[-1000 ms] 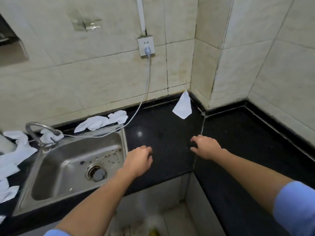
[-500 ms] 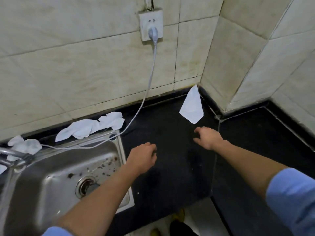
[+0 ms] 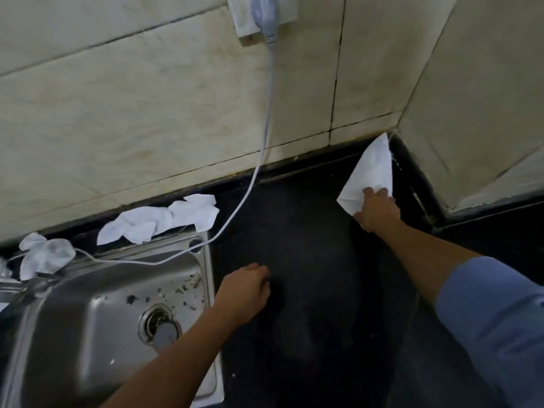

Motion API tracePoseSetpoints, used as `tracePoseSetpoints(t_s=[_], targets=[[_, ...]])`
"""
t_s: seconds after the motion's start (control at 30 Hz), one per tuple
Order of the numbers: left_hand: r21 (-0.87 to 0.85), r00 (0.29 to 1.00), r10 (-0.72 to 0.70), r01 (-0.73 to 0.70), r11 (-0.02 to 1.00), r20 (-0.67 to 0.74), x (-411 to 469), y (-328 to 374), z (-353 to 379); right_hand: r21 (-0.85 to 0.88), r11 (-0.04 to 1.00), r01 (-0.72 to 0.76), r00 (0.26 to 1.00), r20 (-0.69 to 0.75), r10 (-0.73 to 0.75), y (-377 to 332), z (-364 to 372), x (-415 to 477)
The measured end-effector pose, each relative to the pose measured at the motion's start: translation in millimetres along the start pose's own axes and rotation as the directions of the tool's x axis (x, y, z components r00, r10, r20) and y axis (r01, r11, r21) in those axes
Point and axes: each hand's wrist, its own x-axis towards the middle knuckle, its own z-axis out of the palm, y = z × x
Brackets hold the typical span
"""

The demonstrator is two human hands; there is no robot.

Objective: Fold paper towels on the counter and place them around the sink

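A white paper towel (image 3: 372, 166), folded to a pointed shape, leans in the corner where the black counter (image 3: 309, 290) meets the tiled wall. My right hand (image 3: 378, 212) lies over its lower end, with fingers curled on the paper and the thumb hidden. My left hand (image 3: 244, 293) hovers loosely curled over the counter just right of the steel sink (image 3: 207, 260) and holds nothing. Crumpled white towels (image 3: 159, 220) lie along the sink's back rim, and another towel (image 3: 44, 254) sits at the far left.
A grey cable (image 3: 265, 136) hangs from a wall socket (image 3: 262, 16) and runs across the sink's back rim to the left. The sink basin holds dark debris around the drain (image 3: 160, 323). A tiled wall column juts out at the right.
The view has moved closer and lower. My right hand reached forward from the bare counter to the folded towel in the corner and now lies on it. My left hand stayed near the sink.
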Motion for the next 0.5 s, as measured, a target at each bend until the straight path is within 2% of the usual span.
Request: tracePoseSetpoints(t_s=[0.17,0.3,0.4,0.5], targets=[[-0.036,1.0,-0.012,0.012,0.999,-0.011,8.7,-7.6,6.9,0.132,0.99,0.039,0.999,-0.018,-0.037,-0.4,9.5,16.7],[-0.07,0.998,-0.028,0.025,0.997,-0.049,11.5,-16.8,5.9,0.225,0.958,0.178,0.984,-0.064,-0.168,-12.1,-3.2,-1.9],[-0.084,0.997,-0.041,0.036,0.996,-0.059,12.3,-25.2,2.0,0.224,0.932,0.286,0.958,-0.047,-0.283,-26.7,-4.6,-33.7],[-0.094,0.997,-0.047,0.041,0.995,-0.065,11.3,-35.5,0.3,0.118,0.921,0.371,0.928,0.001,-0.373,-39.7,1.7,-74.2]])
